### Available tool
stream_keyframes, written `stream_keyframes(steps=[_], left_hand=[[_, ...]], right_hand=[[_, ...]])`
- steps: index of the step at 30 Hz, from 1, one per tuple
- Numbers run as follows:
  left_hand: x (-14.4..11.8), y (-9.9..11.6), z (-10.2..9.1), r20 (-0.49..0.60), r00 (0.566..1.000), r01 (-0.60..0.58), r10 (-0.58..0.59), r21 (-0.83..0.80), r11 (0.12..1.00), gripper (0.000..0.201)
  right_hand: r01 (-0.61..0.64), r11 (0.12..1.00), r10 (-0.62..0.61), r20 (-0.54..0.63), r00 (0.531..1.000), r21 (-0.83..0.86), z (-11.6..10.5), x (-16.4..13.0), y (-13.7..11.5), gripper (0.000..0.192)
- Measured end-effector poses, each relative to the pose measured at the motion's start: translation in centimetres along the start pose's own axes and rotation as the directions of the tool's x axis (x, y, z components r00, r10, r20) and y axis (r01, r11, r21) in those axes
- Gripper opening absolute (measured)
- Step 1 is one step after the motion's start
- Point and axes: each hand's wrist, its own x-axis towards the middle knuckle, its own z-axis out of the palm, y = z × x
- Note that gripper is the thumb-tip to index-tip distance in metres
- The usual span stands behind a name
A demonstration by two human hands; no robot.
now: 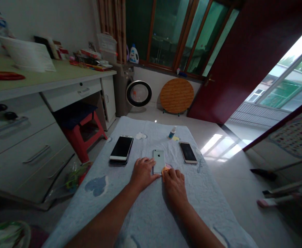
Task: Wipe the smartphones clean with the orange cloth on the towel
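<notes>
Our left hand point(142, 171) lies flat, fingers spread, on the towel-covered worktop point(145, 206), its fingertips against the left edge of a silver phone point(159, 161) lying back-up at the centre; it steadies the phone without gripping it. Our right hand point(174, 179) is curled over a small pink-orange pad point(165, 168) just beside the phone's lower right corner, though we cannot tell how firmly the fingers pinch it, since the hand covers most of the pad. To the left, a black-screened phone point(121, 148) rests on top of another device, of which only an edge shows. To the right lies a gold-rimmed phone point(188, 152), screen up. Farther back on the towel stand a small spray bottle point(172, 132) by a yellow scrap point(176, 138), and a white wad point(141, 135), too small to identify. Beyond the worktop, a red stool point(82, 132) sits under a desk point(63, 74), and a round wooden board point(177, 95) leans against the wall.
</notes>
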Motion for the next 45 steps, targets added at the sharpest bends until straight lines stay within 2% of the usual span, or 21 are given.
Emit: stream_keyframes(steps=[4,11,16,22,25,32,40,42,45], left_hand=[[0.0,0.0,-0.2,0.016,1.0,-0.012,0.012,-0.002,1.0,0.051],[-0.1,0.0,-0.7,0.032,0.999,-0.036,0.036,0.009,0.999,0.052],[0.1,-0.1,-1.0,0.046,0.998,-0.039,0.039,0.002,0.999,0.051],[0.1,-0.1,-1.2,0.059,0.997,-0.059,0.059,-0.006,0.998,0.051],[0.1,0.0,-1.1,0.067,0.997,-0.05,0.05,-0.004,0.999,0.051],[0.0,-0.1,-0.8,0.039,0.998,-0.04,0.04,-0.005,0.999,0.047],[0.1,-0.3,-0.6,0.039,0.998,-0.04,0.04,-0.015,0.999,0.047],[0.1,-0.3,-0.7,0.044,0.998,-0.042,0.043,-0.015,0.999,0.046],[0.1,-0.1,-0.9,0.044,0.998,-0.043,0.044,-0.02,0.999,0.045]], right_hand=[[0.016,1.0,-0.016,0.003,1.0,0.023,-0.3,1.1,0.1,0.024],[-0.057,0.998,0.056,0.003,0.998,0.016,-0.1,7.2,0.7,0.03],[-0.014,0.996,0.013,0.006,1.0,0.083,0.3,9.9,0.2,0.03],[0.152,0.982,-0.157,0.035,0.987,0.116,0.1,10.0,-0.6,0.027],[0.175,0.981,-0.178,0.035,0.983,0.088,-0.2,10.4,-0.7,0.029],[0.059,0.998,-0.06,0.02,0.998,0.023,0.1,12.4,-0.7,0.033],[-0.15,0.989,0.15,-0.023,0.988,0.016,1.0,10.4,1.3,0.032],[-0.142,0.99,0.142,-0.019,0.99,0.015,1.0,10.2,1.0,0.032],[-0.037,0.999,0.037,-0.011,0.999,0.02,0.7,10.1,-0.2,0.031]])
